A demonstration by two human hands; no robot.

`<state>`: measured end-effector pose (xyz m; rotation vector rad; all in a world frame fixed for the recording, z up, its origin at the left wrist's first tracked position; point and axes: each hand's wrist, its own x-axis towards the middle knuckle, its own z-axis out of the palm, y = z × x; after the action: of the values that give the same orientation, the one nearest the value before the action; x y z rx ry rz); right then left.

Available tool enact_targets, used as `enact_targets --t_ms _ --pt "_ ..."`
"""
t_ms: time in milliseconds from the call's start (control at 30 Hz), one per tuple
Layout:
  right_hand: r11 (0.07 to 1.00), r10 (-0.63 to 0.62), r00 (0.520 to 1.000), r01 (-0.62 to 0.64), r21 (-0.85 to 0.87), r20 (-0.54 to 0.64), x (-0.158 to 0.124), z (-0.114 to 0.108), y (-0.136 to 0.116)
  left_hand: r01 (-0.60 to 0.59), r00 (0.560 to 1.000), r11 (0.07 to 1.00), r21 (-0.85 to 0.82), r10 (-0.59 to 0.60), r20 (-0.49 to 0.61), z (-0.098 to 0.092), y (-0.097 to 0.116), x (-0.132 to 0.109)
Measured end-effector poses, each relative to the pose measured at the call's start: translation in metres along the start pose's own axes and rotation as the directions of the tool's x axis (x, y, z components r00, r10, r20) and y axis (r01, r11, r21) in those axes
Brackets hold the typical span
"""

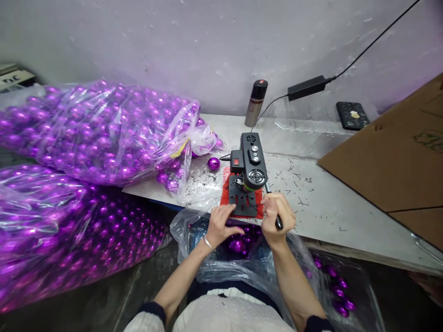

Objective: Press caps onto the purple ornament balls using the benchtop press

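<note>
A small black bench machine (254, 159) with round vents and a red switch stands on the worktable; its slotted base plate (242, 210) lies on a red sheet (225, 196). My right hand (278, 216) is wrapped round the machine's side lever (278, 223), whose black end shows below the fingers. My left hand (221, 225), thumb and fingers apart, is at the front left edge of the base plate and appears to hold nothing. Below it, shiny purple balls (238, 245) lie in an open plastic bag (224, 272) at my lap. One purple ball (213, 163) sits left of the machine.
Big clear bags of purple balls (100, 133) fill the left side. A spray can (256, 102), a power adapter (307, 87) and a dark phone-like object (352, 115) are at the back. A cardboard box (391, 161) stands right. Dark shavings litter the worktable (311, 203).
</note>
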<state>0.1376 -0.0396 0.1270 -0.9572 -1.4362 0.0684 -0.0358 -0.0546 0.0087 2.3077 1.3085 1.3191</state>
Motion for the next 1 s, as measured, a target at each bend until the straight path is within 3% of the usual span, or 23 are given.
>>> enact_targets --t_ms 100,167,233,333,433,500,567,633,700,733,800,900,1000 --pt "1.000 0.003 1.000 -0.003 -0.002 0.000 -0.001 0.000 0.000 0.225 0.957 0.974 0.023 -0.217 -0.195 0.001 -0.034 0.058" --pt "1.000 -0.003 1.000 0.003 0.001 0.005 -0.001 0.000 0.000 0.410 0.896 0.910 0.061 -0.390 -0.213 0.001 -0.056 0.104" --pt "1.000 -0.016 1.000 0.016 0.000 0.009 -0.001 0.000 0.000 0.488 0.872 0.844 0.224 -0.481 -0.087 0.001 -0.071 0.142" --pt "0.999 -0.040 0.999 0.040 -0.005 0.015 0.000 0.000 0.000 0.462 0.833 0.803 0.377 -0.539 0.127 -0.003 -0.082 0.172" --pt "0.999 -0.052 0.999 0.052 -0.003 0.014 0.002 0.000 -0.001 0.555 0.801 0.800 0.227 -0.588 0.112 -0.010 -0.083 0.172" --pt "0.999 -0.042 0.999 0.042 -0.003 0.008 0.004 0.001 -0.002 0.659 0.752 0.750 -0.063 -0.656 0.057 -0.015 -0.079 0.159" --pt "1.000 -0.022 1.000 0.022 -0.005 -0.004 0.006 0.001 -0.004 0.698 0.665 0.566 -0.439 -0.740 0.101 -0.018 -0.068 0.139" --pt "1.000 0.001 1.000 -0.001 -0.005 -0.023 0.010 0.002 -0.006 0.643 0.605 0.301 -0.704 -0.764 0.226 -0.018 -0.052 0.117" --pt "1.000 0.019 0.999 -0.019 -0.001 -0.031 0.014 0.002 -0.008 0.587 0.588 0.125 -0.800 -0.745 0.315 -0.014 -0.034 0.096" --pt "1.000 0.026 0.999 -0.026 0.000 -0.027 0.016 0.002 -0.009 0.573 0.587 0.101 -0.814 -0.743 0.321 -0.010 -0.026 0.087" --pt "1.000 0.029 1.000 -0.029 -0.003 -0.010 0.018 0.001 -0.010 0.574 0.603 0.157 -0.804 -0.745 0.285 0.000 -0.013 0.075" --pt "1.000 0.010 1.000 -0.009 -0.013 0.018 0.018 -0.001 -0.011 0.607 0.678 0.390 -0.692 -0.709 0.195 0.015 -0.005 0.066" --pt "1.000 -0.009 0.999 0.010 -0.022 0.044 0.017 -0.002 -0.011 0.626 0.743 0.618 -0.476 -0.657 0.125 0.025 -0.006 0.061"
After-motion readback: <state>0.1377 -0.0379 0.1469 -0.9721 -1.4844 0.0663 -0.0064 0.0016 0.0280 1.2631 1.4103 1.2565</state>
